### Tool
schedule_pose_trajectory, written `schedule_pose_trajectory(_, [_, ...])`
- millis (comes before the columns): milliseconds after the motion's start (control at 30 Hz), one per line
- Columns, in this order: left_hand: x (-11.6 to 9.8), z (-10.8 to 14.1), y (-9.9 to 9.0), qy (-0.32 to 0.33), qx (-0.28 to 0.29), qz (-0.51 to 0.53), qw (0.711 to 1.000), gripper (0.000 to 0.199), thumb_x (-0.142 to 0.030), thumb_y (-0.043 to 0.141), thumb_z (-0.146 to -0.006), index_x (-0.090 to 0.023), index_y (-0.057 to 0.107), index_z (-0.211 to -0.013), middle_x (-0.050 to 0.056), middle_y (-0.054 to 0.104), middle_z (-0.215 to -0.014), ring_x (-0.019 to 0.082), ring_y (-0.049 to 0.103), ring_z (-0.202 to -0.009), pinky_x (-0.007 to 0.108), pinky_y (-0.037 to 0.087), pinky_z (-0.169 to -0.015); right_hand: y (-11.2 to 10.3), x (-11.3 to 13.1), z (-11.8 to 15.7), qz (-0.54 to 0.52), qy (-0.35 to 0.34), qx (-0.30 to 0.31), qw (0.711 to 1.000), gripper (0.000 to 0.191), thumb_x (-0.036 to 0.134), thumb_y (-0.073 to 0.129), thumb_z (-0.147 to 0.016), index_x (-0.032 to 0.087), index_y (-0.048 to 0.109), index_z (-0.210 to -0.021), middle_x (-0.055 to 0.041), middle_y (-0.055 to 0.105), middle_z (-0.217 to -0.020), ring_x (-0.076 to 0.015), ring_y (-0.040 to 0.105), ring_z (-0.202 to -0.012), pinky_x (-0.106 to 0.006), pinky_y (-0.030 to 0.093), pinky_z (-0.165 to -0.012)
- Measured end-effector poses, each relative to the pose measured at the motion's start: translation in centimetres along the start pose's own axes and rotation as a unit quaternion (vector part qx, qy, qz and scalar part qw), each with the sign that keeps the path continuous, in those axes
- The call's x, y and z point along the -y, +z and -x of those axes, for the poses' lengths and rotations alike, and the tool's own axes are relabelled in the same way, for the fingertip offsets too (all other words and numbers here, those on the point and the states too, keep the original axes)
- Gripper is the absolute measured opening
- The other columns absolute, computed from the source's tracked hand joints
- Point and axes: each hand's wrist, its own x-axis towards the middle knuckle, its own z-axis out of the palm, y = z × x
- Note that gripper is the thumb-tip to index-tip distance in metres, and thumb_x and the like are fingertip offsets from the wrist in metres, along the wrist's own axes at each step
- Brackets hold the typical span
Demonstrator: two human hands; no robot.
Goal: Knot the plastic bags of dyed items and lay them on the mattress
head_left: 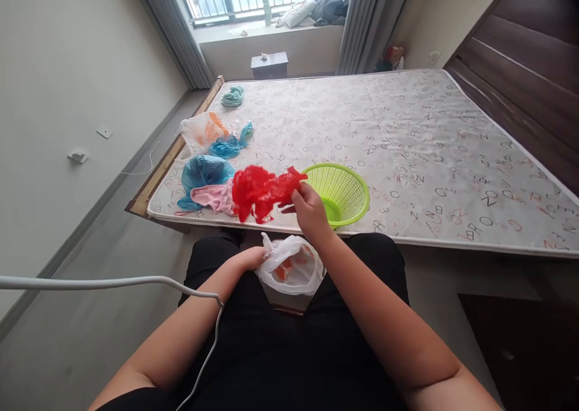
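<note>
My right hand [310,210] is raised in front of the mattress edge, its fingers closed on a crumpled red plastic bag [260,191]. The red bag hangs to the left of the hand, slightly blurred. Lower down, my left hand [254,258] grips the gathered rim of a white plastic bag [301,278] with orange print. That white bag lines a small bin [289,302] between my legs, its mouth wide. Just behind my right hand, a lime green plastic basket [350,203] stands on the mattress. A pink cloth [212,197] lies left of the red bag.
On the mattress [407,157], to the left, lie blue plastic bags [205,172], a white and orange bag [201,130] and a rolled teal cloth [233,96]. A white cable [136,282] crosses my left forearm. The wooden bed frame [149,184] borders the mattress.
</note>
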Motion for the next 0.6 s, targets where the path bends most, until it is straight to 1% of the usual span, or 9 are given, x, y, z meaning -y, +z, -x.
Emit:
schedule_pose_trajectory(100, [0.4, -0.2, -0.3, -0.079, 0.072, 0.033, 0.994, 0.018, -0.037, 0.069, -0.078, -0.023, 0.079, -0.082, 0.006, 0.073, -0.069, 0.022, 0.064, -0.056, 0.035, 0.055, -0.062, 1.7, -0.6, -3.1, 0.017, 0.01, -0.014, 1.0, 0.02, 0.04, 0.058, -0.091, 0.02, 0.058, -0.096, -0.0006, 0.066, -0.091, -0.0122, 0.069, -0.079, -0.022, 0.056, -0.065])
schedule_pose_trajectory(200, [0.1, -0.1, -0.7, -0.088, 0.054, 0.061, 0.993, 0.019, -0.034, 0.069, -0.077, -0.023, 0.08, -0.088, 0.005, 0.074, -0.073, 0.021, 0.065, -0.061, 0.032, 0.054, -0.065, 3.0, -3.2, -5.4, 0.039, 0.087, -0.019, 0.995, 0.023, 0.036, 0.051, -0.095, 0.02, 0.057, -0.11, -0.0066, 0.068, -0.108, -0.0146, 0.072, -0.089, -0.024, 0.057, -0.069])
schedule_pose_trajectory(267, [-0.2, 0.1, -1.1, -0.081, 0.032, 0.068, 0.994, 0.015, -0.033, 0.07, -0.076, -0.023, 0.079, -0.083, 0.005, 0.074, -0.074, 0.021, 0.065, -0.064, 0.032, 0.054, -0.07, 3.3, -5.5, -5.5, 0.075, 0.175, 0.006, 0.982, 0.038, 0.033, 0.05, -0.094, 0.02, 0.049, -0.13, -0.01, 0.068, -0.117, -0.0152, 0.073, -0.086, -0.026, 0.058, -0.07])
schedule_pose_trajectory(333, [-0.5, 0.2, -1.5, -0.066, 0.014, 0.066, 0.996, 0.014, -0.031, 0.069, -0.077, -0.022, 0.078, -0.083, 0.006, 0.075, -0.08, 0.022, 0.067, -0.072, 0.033, 0.054, -0.078, 2.8, -7.7, -4.1, 0.14, 0.263, 0.047, 0.953, 0.06, 0.032, 0.049, -0.093, 0.016, 0.032, -0.149, -0.0126, 0.072, -0.111, -0.0175, 0.072, -0.075, -0.034, 0.059, -0.073])
schedule_pose_trajectory(367, [-0.6, 0.2, -1.8, -0.057, 0.009, 0.063, 0.996, 0.015, -0.03, 0.068, -0.078, -0.021, 0.078, -0.085, 0.006, 0.076, -0.085, 0.023, 0.068, -0.078, 0.034, 0.053, -0.082, 2.2, -8.7, -3.0, 0.187, 0.28, 0.071, 0.939, 0.066, 0.033, 0.049, -0.093, 0.012, 0.028, -0.153, -0.0136, 0.073, -0.106, -0.0201, 0.072, -0.074, -0.04, 0.059, -0.077])
schedule_pose_trajectory(433, [-0.7, 0.3, -2.3, -0.038, 0.004, 0.064, 0.997, 0.023, -0.025, 0.062, -0.081, -0.02, 0.077, -0.097, 0.007, 0.077, -0.098, 0.025, 0.069, -0.093, 0.034, 0.051, -0.091, 0.5, -10.5, -0.3, 0.283, 0.234, 0.137, 0.92, 0.072, 0.037, 0.056, -0.089, 0.01, 0.035, -0.152, -0.016, 0.072, -0.108, -0.0268, 0.071, -0.094, -0.049, 0.054, -0.095])
schedule_pose_trajectory(467, [-0.7, 0.3, -2.5, -0.03, -0.005, 0.071, 0.997, 0.028, -0.022, 0.059, -0.081, -0.02, 0.076, -0.103, 0.007, 0.077, -0.105, 0.024, 0.068, -0.1, 0.033, 0.05, -0.094, -0.5, -11.2, 1.1, 0.33, 0.194, 0.171, 0.908, 0.074, 0.037, 0.064, -0.083, 0.011, 0.042, -0.149, -0.0184, 0.07, -0.117, -0.0304, 0.068, -0.109, -0.052, 0.047, -0.105])
schedule_pose_trajectory(533, [-0.9, 0.3, -2.9, -0.019, -0.041, 0.092, 0.995, 0.037, -0.017, 0.054, -0.081, -0.019, 0.074, -0.112, 0.006, 0.075, -0.114, 0.023, 0.066, -0.109, 0.032, 0.048, -0.098, -2.3, -12.2, 3.2, 0.383, 0.146, 0.252, 0.877, 0.084, 0.031, 0.08, -0.065, 0.015, 0.052, -0.143, -0.0214, 0.059, -0.138, -0.0377, 0.053, -0.133, -0.054, 0.033, -0.118])
schedule_pose_trajectory(600, [-1.3, 0.3, -3.1, -0.01, -0.075, 0.122, 0.99, 0.039, -0.015, 0.051, -0.082, -0.017, 0.072, -0.115, 0.006, 0.075, -0.112, 0.022, 0.066, -0.106, 0.032, 0.049, -0.096, -3.2, -12.7, 4.4, 0.373, 0.15, 0.292, 0.868, 0.082, 0.028, 0.083, -0.058, 0.019, 0.058, -0.137, -0.0202, 0.054, -0.144, -0.039, 0.045, -0.142, -0.05, 0.029, -0.122])
